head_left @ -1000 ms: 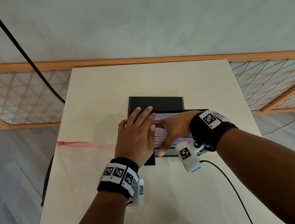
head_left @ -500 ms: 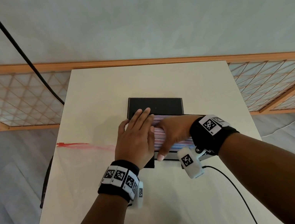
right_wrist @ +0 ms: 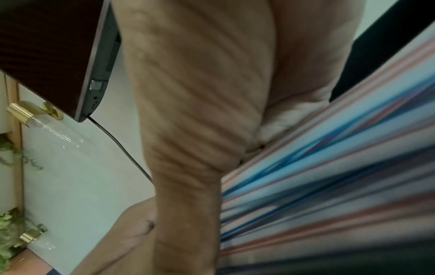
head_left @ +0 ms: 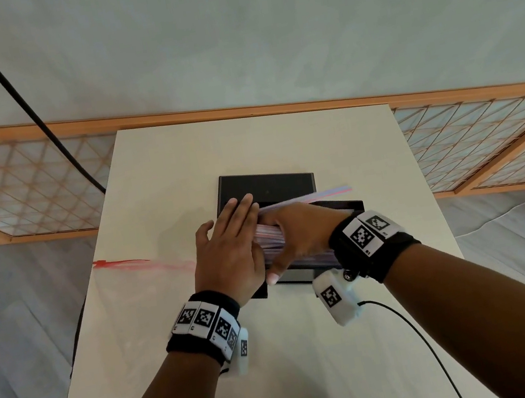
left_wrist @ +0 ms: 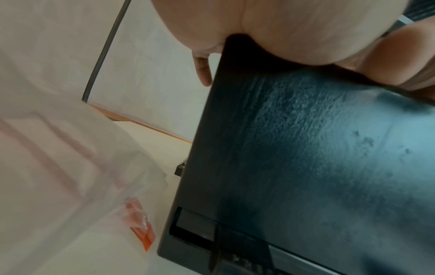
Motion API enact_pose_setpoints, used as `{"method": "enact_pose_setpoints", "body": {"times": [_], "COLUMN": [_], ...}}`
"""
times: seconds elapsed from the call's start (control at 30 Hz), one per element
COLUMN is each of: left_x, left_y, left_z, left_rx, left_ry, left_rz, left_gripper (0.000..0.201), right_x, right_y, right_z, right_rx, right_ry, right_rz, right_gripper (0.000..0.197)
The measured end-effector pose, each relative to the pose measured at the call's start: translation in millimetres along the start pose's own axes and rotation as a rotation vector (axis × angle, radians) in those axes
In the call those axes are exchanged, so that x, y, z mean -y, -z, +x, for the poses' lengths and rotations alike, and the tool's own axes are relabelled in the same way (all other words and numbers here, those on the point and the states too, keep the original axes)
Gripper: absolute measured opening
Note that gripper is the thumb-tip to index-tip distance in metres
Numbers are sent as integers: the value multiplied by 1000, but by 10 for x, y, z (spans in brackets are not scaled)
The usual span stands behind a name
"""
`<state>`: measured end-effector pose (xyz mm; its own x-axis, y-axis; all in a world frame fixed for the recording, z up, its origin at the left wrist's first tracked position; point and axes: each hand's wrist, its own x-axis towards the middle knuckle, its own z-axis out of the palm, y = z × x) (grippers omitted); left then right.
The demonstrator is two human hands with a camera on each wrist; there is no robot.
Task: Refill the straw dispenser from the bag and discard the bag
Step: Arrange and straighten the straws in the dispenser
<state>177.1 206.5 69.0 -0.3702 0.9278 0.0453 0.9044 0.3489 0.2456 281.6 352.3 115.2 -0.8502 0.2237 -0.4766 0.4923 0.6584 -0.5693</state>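
Pale table [head_left: 155,189]; black dispenser [head_left: 342,208], lid back. Right hand [head_left: 298,232] curled round straws [head_left: 272,242], seating them; flat left hand [head_left: 229,256] squares their ends (emptied bag [head_left: 137,289] lies left)

We see the black straw dispenser [head_left: 266,187] with its lid open, pastel straws [head_left: 270,241] bundled across its top. Left of the dispenser, the clear red-sealed bag [head_left: 134,272] lies flat.

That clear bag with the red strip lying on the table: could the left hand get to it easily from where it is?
Probably yes. The bag lies flat just left of the left hand, with nothing between them. The hand rests open against the straws, gripping nothing.
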Motion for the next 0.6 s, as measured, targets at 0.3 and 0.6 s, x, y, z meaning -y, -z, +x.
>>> {"method": "enact_pose_setpoints", "body": {"times": [0.3, 0.6], "left_x": [-15, -169], "left_y": [62, 91], "left_z": [-22, -65], "left_rx": [62, 183], "left_ry": [-2, 71], "left_rz": [16, -21], "left_gripper": [61, 65], "right_x": [106, -316], "right_y": [-136, -192], "right_z": [-408, -763], "right_rx": [-319, -387], "right_ry": [-62, -368], "right_rz": [-111, -307], "right_gripper": [64, 73]}}
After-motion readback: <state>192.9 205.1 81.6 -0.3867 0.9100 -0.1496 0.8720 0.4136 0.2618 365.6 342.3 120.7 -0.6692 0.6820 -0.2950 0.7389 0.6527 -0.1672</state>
